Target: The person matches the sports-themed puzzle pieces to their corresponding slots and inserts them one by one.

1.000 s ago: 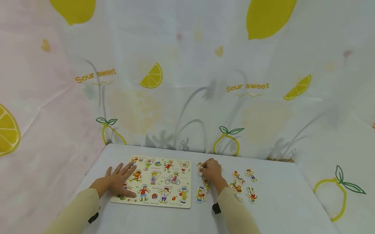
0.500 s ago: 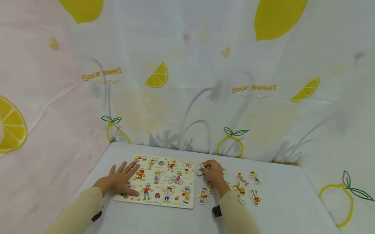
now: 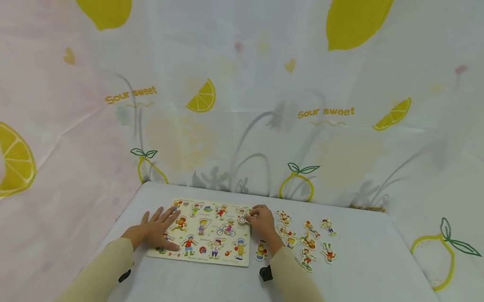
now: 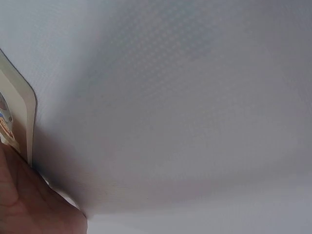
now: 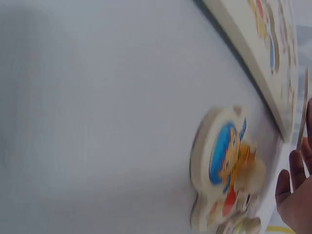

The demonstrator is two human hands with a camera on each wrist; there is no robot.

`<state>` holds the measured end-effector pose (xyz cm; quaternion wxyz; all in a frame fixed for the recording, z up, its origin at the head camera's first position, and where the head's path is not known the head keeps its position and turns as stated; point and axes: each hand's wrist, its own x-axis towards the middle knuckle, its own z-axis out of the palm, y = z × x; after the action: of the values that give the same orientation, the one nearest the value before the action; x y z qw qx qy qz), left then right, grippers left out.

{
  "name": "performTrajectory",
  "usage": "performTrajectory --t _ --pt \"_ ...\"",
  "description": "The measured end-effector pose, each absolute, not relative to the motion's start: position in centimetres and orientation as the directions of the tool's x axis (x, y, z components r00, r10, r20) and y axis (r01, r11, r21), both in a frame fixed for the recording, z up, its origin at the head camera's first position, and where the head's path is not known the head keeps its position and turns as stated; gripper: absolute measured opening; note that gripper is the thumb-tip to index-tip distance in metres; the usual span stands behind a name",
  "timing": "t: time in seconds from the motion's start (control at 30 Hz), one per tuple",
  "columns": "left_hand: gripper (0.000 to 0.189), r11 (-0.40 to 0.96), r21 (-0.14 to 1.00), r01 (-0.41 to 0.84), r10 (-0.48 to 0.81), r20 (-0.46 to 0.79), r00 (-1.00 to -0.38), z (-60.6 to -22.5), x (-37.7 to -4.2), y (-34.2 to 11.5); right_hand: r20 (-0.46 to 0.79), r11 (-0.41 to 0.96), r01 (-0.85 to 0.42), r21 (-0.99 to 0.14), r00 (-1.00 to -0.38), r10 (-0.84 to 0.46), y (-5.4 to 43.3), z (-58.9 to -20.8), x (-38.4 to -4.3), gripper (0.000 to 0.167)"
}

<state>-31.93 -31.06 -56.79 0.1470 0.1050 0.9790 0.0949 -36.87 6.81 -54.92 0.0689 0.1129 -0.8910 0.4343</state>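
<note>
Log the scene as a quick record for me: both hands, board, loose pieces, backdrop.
Left hand: fingers spread, resting on the left side of the puzzle board
Right hand: pinching a puzzle piece at the board's far right corner
Board support: white table
Loose pieces: scattered on the table, right of the board
Backdrop: lemon-print cloth

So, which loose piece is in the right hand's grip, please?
The piece over the board, at its far right corner; the others in view lie on the table.
</note>
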Motion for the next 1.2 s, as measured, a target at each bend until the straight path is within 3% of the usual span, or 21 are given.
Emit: performTrajectory --t 0.57,1.2 --pt "0.131 0.938 0.291 0.187 0.270 -0.277 -0.922 -54.7 -30.5 -30.1 0.151 0.609 -0.211 -0.765 -0.977 -0.149 3.2 -56.1 -34.7 0.016" --pt "0.129 0.956 0.235 0.176 0.239 -0.274 -0.931 -54.5 -30.5 -29.8 0.123 0.599 -0.143 -0.788 -0.990 -0.074 1.7 -56.3 -33.8 0.016"
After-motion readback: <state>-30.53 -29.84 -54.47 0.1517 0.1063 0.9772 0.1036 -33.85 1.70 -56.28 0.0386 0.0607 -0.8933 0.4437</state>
